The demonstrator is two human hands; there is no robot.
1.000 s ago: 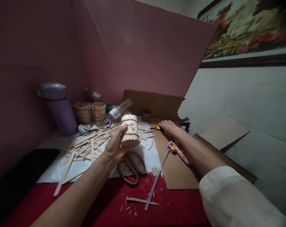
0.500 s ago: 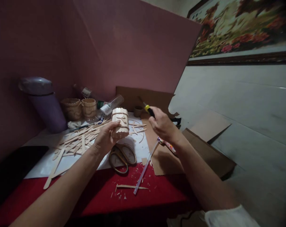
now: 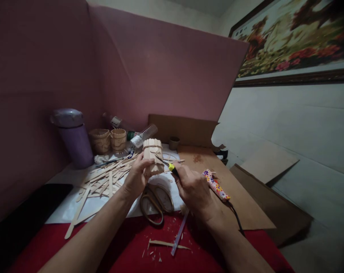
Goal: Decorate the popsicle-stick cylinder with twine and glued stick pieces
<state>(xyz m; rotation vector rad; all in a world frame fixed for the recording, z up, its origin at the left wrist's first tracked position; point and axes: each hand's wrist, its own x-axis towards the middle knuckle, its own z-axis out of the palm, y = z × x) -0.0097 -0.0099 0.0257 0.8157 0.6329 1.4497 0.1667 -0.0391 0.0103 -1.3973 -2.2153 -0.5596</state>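
Note:
My left hand [image 3: 137, 174] is closed round a small barrel-shaped cup [image 3: 152, 147] built of wooden craft sticks, with rope-like bands and a raised leaf-like shape on its side. My right hand [image 3: 194, 189] grips a thin-tipped tool [image 3: 172, 167] with a yellow-and-black handle. Its dark metal tip reaches the cup's front by the raised shape; whether it touches cannot be made out. Just below the cup lie scissors [image 3: 157, 204] with large loop handles. A flower-patterned glue gun [image 3: 216, 185] rests on cardboard right of my right hand, its black cord trailing toward me.
Loose craft sticks [image 3: 110, 176] are heaped on white paper at left. A clear glue stick [image 3: 179, 233] lies on the red cloth [image 3: 123, 242] among wood scraps. Behind stand a purple tumbler [image 3: 76, 144], two wooden cups [image 3: 118, 139], plastic bottles [image 3: 143, 135] and a small pot [image 3: 174, 142].
My right hand has lowered and moved in, bringing the tool's tip from the air to the cup's front. The cup stays in my left hand. The view has shifted, showing the glue gun more fully.

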